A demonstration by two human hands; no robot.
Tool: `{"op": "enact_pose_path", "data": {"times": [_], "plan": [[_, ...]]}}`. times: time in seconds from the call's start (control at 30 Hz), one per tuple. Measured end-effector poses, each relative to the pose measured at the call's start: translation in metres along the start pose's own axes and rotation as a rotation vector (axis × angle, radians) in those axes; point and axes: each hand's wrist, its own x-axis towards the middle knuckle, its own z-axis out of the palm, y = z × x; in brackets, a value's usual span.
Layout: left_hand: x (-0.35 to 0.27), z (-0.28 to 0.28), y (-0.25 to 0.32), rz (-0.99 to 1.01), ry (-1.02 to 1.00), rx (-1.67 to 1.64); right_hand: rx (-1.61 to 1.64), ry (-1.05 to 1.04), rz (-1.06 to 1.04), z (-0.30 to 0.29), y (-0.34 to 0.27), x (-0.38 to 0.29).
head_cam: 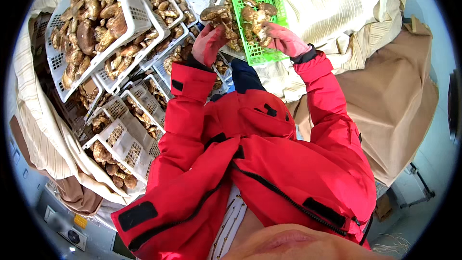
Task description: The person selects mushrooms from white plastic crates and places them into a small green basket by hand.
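Note:
My left hand (pixel 208 45) holds a brown-capped mushroom (pixel 213 13) by its stem, just left of a bright green plastic basket (pixel 258 59). Several mushrooms (pixel 258 16) with thick pale stems lie in that basket. Over the basket's right side reaches my right hand (pixel 287 40), its fingertips against a mushroom stem (pixel 266 39); whether it grips the stem or only touches it is hard to tell. Beneath the green basket and my left hand, more mushrooms (pixel 234 43) show in a white crate, partly covered.
White plastic crates of mushrooms are stacked at upper left, a tilted crate (pixel 135 14) topmost. More crates (pixel 124 144) stand lower left. Striped cream cloth (pixel 332 11) drapes the upper right, with brown cloth (pixel 389 104) below it. Another cream cloth (pixel 54 133) edges the left.

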Motion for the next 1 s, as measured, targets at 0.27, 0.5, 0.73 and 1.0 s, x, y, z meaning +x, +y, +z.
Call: {"op": "enact_pose_path", "data": {"times": [0.27,0.5,0.73,1.0], "plan": [[0.009,0.023,-0.025,-0.188,-0.068,0.355,-0.147,-0.022,0.300,0.043,0.016,0.021],[0.008,-0.010,-0.058,-0.128,0.120,0.055,-0.482,0.220,0.291,0.039,0.025,0.028],[-0.005,-0.041,-0.051,-0.119,0.099,-0.222,-0.722,0.551,0.307,-0.083,0.125,0.057],[-0.004,-0.021,-0.040,-0.173,0.043,-0.262,-0.483,0.583,0.398,-0.144,0.159,0.064]]}}
